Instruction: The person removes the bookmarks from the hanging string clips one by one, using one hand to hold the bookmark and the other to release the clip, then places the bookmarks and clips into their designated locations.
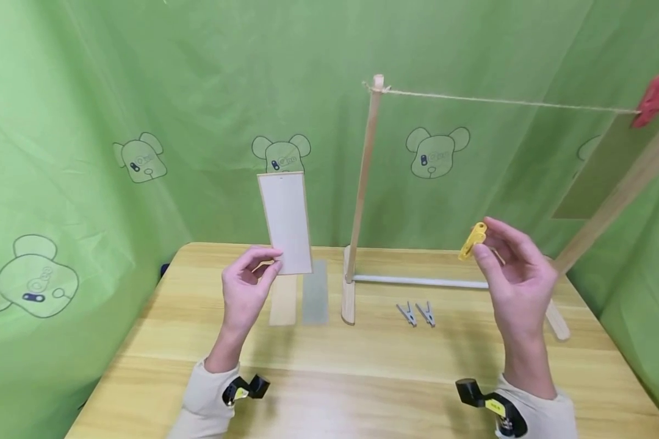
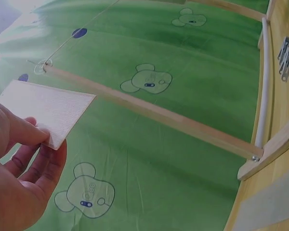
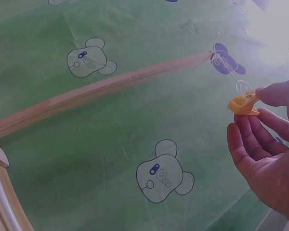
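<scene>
My left hand [image 1: 249, 286] pinches a white rectangular card [image 1: 287, 222] with a tan edge by its lower left corner, holding it upright above the table. The left wrist view shows thumb and fingers on the corner of that card [image 2: 50, 110]. My right hand [image 1: 518, 268] holds a yellow clothespin [image 1: 473, 241] between thumb and fingertips, level with the space under the string. In the right wrist view the yellow clothespin [image 3: 244, 103] sits at the fingertips. A thin string [image 1: 500, 100] runs between the wooden posts, and a red clothespin [image 1: 656, 100] grips an olive card [image 1: 609, 164] on it.
Two grey clothespins [image 1: 416, 314] lie on the table [image 1: 335, 372] under the white crossbar [image 1: 417, 281]. A beige strip [image 1: 282, 305] and a grey-green strip [image 1: 315, 292] lie left of the wooden post [image 1: 364, 183]. Green curtain [image 1: 214, 79] surrounds the table.
</scene>
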Demonstrator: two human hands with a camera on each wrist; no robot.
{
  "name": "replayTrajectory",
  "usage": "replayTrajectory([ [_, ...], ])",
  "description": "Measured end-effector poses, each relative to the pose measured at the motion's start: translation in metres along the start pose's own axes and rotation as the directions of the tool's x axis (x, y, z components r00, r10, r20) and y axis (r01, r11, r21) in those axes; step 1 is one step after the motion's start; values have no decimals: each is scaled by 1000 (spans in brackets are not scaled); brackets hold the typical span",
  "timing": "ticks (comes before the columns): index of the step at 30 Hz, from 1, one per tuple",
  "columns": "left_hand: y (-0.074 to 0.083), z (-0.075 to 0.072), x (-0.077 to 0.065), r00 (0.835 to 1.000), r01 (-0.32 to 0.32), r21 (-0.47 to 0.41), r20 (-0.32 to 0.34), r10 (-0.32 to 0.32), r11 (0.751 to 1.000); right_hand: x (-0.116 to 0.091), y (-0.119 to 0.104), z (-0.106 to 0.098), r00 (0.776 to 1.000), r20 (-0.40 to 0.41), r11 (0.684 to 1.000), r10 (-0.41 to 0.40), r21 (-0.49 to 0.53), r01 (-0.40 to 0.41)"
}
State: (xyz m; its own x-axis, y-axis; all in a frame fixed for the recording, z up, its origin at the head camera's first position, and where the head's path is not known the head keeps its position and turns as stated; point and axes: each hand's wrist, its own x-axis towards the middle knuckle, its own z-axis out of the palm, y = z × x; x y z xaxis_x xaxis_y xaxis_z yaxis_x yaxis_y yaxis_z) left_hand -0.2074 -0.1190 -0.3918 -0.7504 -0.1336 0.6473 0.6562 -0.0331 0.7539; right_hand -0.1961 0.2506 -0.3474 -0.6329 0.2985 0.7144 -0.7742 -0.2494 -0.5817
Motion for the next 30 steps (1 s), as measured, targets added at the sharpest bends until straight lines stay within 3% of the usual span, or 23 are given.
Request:
replayTrajectory([
  [16, -13, -12, 5, 996, 85, 48, -25, -83, 995, -3, 8, -6, 994, 76, 993, 74, -95, -67],
  [30, -21, -26, 8, 990, 136, 70, -55, -132, 988, -6, 17, -5, 982, 111, 963, 156, -238, -126],
])
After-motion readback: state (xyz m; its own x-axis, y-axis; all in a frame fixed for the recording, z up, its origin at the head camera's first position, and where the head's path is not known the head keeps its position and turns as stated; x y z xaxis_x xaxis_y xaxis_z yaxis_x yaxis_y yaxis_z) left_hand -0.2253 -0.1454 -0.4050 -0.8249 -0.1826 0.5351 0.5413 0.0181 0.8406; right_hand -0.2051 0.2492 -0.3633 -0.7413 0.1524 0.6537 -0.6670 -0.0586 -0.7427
